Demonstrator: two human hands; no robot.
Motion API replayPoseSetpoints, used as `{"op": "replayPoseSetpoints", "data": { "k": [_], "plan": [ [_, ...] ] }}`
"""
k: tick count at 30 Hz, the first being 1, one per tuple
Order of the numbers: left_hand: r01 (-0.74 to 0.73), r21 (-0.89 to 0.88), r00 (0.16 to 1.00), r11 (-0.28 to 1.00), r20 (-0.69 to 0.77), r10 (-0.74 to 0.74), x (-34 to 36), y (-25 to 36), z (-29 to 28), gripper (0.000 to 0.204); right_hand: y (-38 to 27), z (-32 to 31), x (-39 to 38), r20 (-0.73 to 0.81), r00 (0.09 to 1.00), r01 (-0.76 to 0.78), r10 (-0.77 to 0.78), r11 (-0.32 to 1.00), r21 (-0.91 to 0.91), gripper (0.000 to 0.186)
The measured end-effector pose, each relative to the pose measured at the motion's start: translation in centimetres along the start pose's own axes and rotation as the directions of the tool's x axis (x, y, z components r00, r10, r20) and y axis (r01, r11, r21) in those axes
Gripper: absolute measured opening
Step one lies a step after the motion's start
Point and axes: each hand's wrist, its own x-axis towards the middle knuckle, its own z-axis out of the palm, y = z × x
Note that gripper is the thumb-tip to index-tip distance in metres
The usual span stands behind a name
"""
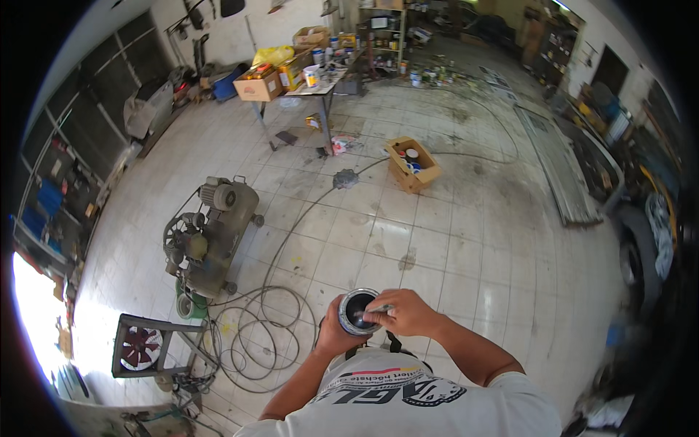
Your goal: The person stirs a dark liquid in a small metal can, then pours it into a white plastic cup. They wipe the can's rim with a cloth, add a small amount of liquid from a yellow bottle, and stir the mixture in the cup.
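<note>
— Tiles [444, 244], pale and stained, cover most of the floor. What's biggest standing on them?

— Far off, left of centre, the worktop [320, 90], loaded with cartons [258, 89] and a white tub [312, 76]. Nearer, on the left, an air compressor [234, 224] on small wheels, and at the near left a fan [139, 349] in a square frame.

— Anything smaller?

— One cardboard box [403, 178], flaps open, well beyond the hands and slightly right, with containers [412, 155] inside.

— So where's the work?

— Right at the near side, just in front of that white shirt [513, 408]: an open tin [344, 320]. The left hand [333, 333] is wrapped round its left side, bearing it up off the floor.

— And the right hand [409, 313]?

— Over the mouth from the right, fingers pinched on a slim tool [381, 309]. Its low end seems to reach into the tin; I can't make out what kind it is.

— How far along, would you say?

— Opening's done: no lid on it. I'd judge the dark contents [354, 309] are being worked now.

— What's left?

— The tool isn't out and the tin isn't set down. Whether the contents are even throughout, I can't tell from here.
</note>
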Motion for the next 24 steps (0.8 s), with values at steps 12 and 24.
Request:
{"op": "replayPoseSetpoints", "data": {
  "k": [12,24],
  "plan": [
    [-0.171,-0.033,0.982,0.985,0.079,0.173,48.8,-6.2,-8.2,0.110,21.9,-11.1,38.9,-0.185,0.981,0.045,-0.054,0.998,-0.055,0.026],
    [-0.409,-0.073,0.885,0.910,0.212,0.415,91.7,-6.0,-10.5,0.113,40.2,-27.2,65.6,-0.363,0.931,-0.034,0.032,0.999,0.000,0.019]
  ]
}}
